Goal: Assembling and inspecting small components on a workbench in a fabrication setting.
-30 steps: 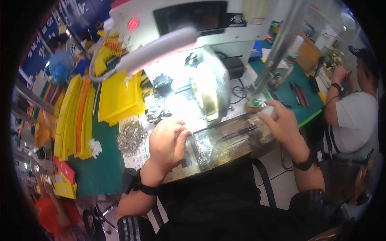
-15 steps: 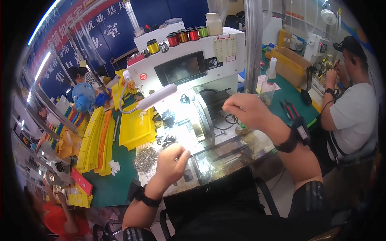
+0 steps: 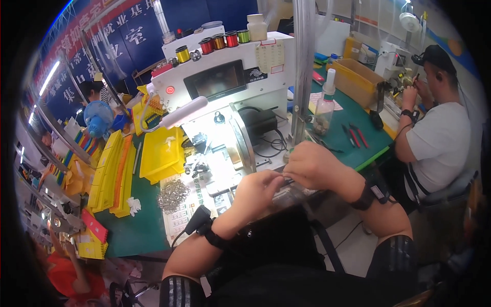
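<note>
My left hand (image 3: 257, 190) and my right hand (image 3: 313, 166) meet in front of the white machine (image 3: 276, 56), over the front edge of its worktop. Fingers of both are pinched together, tip to tip; whatever lies between them is too small to make out. Behind my left hand stands the machine's round metal wheel (image 3: 242, 140), beside a brightly lit work area. To the left of that hand, a heap of small metal pieces (image 3: 174, 195) rests on printed paper. A lamp with a white tube head (image 3: 186, 111) shines over the work area.
A yellow bin (image 3: 162, 162) stands left of the machine, with long yellow trays (image 3: 106, 171) beyond it. Thread spools (image 3: 206, 46) line the machine's top. On the green table at right are a clear bottle (image 3: 323, 115) and red-handled pliers (image 3: 359, 135). A co-worker (image 3: 437, 120) sits at right.
My hands were apart and have come together at the worktop's front edge. The left moved right, the right moved down. The whole view has shifted slightly.
</note>
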Demonstrator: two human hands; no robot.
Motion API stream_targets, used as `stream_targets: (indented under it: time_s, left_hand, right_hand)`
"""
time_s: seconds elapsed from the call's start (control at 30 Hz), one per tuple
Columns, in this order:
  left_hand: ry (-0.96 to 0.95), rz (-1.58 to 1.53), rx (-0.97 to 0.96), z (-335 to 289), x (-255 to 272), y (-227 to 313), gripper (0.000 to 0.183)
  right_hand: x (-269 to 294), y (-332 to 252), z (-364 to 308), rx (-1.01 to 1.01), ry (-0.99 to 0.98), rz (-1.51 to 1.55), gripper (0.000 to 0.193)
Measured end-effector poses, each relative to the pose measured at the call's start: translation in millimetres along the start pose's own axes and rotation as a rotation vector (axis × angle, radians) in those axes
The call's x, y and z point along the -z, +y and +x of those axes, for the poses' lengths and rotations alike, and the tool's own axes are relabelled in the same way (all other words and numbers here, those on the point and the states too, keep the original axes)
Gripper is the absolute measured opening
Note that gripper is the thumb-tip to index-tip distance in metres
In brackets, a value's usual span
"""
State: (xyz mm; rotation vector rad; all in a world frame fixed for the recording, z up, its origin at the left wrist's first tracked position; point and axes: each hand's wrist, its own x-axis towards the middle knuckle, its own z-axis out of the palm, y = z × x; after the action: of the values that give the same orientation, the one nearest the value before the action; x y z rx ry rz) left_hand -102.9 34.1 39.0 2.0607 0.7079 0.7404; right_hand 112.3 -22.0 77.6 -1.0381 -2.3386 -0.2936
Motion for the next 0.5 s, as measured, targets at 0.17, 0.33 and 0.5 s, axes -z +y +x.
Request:
stream_targets:
  time_s: [0.17,0.33,0.5]
  left_hand:
    - [-0.058,-0.098,-0.076,1,-3,-12,0.014]
    - [-0.128,-0.669,0.079,-11,18,-30,0.011]
    - [-0.228,-1.501,-0.055,-25,38,-28,0.018]
  right_hand:
    - [-5,34,-9,-0.108,0.084,-0.005,0.015]
    - [14,39,12,-0.66,-0.309,-0.205,0.026]
    - [42,7,31,-0.17,0.233,0.011,0.025]
